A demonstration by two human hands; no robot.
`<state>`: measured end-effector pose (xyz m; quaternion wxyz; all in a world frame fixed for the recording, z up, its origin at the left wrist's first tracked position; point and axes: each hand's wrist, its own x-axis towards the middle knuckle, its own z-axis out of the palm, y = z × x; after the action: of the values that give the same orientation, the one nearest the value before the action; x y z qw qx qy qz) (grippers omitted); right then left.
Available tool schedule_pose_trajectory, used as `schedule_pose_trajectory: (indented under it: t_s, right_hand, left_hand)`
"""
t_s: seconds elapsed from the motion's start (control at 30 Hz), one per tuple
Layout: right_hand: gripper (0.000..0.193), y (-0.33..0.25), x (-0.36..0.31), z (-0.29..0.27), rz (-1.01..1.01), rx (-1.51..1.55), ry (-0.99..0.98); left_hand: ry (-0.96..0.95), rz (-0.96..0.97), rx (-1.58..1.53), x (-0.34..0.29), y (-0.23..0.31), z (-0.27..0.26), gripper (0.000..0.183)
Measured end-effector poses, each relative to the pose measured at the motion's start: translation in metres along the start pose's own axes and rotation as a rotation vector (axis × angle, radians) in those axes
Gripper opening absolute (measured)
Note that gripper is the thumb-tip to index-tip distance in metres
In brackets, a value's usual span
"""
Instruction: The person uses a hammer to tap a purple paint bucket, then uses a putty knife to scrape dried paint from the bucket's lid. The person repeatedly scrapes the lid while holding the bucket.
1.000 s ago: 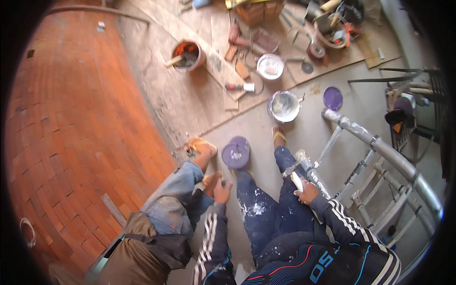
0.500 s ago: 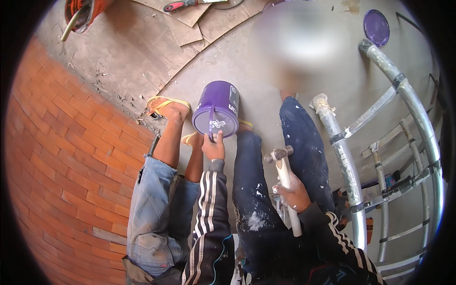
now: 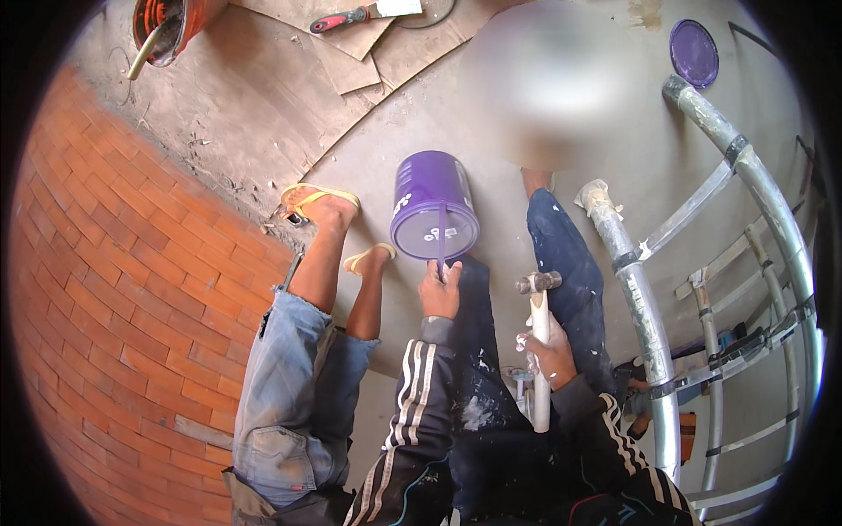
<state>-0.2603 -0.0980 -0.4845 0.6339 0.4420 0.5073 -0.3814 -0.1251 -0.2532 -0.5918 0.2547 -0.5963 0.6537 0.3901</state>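
Observation:
My left hand (image 3: pixel 439 290) grips the thin handle of a purple plastic bucket (image 3: pixel 432 215), which hangs tilted with its lid side toward me, just above the grey floor (image 3: pixel 412 131). My right hand (image 3: pixel 550 350) is closed around the white handle of a hammer (image 3: pixel 538 341), whose metal head points up near my paint-spattered blue trousers (image 3: pixel 566 263). Both sleeves are dark with white stripes.
Another person in denim shorts (image 3: pixel 294 386) and yellow sandals (image 3: pixel 317 196) stands close at my left. A metal scaffold frame (image 3: pixel 645 324) rises at right. A red brick surface (image 3: pixel 105 289) lies left, cardboard sheets (image 3: pixel 351 61), an orange bucket (image 3: pixel 167 22) and a purple lid (image 3: pixel 694 52) farther off.
The view has dropped closer to the floor. My left hand has taken the purple bucket by its handle and lifted it; the right hand still holds the hammer.

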Motion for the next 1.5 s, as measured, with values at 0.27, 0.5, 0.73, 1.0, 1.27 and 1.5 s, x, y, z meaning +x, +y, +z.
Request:
schedule_pose_trajectory:
  t_s: [0.27,0.5,0.73,1.0,1.27,1.5]
  right_hand:
    - [0.022,0.000,-0.001,-0.011,-0.004,0.075,-0.012]
    - [0.021,-0.003,0.004,-0.016,-0.026,0.107,0.060]
    - [0.023,-0.031,-0.002,-0.019,0.020,0.100,0.029]
    - [0.033,-0.068,-0.003,-0.015,0.117,0.072,0.006]
    - [0.036,-0.105,-0.011,-0.003,0.085,0.254,-0.050]
    - [0.043,-0.074,-0.012,0.000,0.152,0.026,-0.181]
  left_hand:
    - [-0.198,0.323,0.082,0.011,0.034,0.030,0.028]
    - [-0.438,0.452,0.443,0.106,0.041,0.000,0.028]
    - [-0.145,0.145,0.547,0.287,0.064,-0.070,0.050]
    - [0.381,0.916,0.711,0.421,0.203,-0.092,0.068]
    - [0.286,0.720,1.091,0.405,0.209,-0.051,0.052]
    - [0.494,0.883,0.620,0.377,0.109,-0.052,0.028]
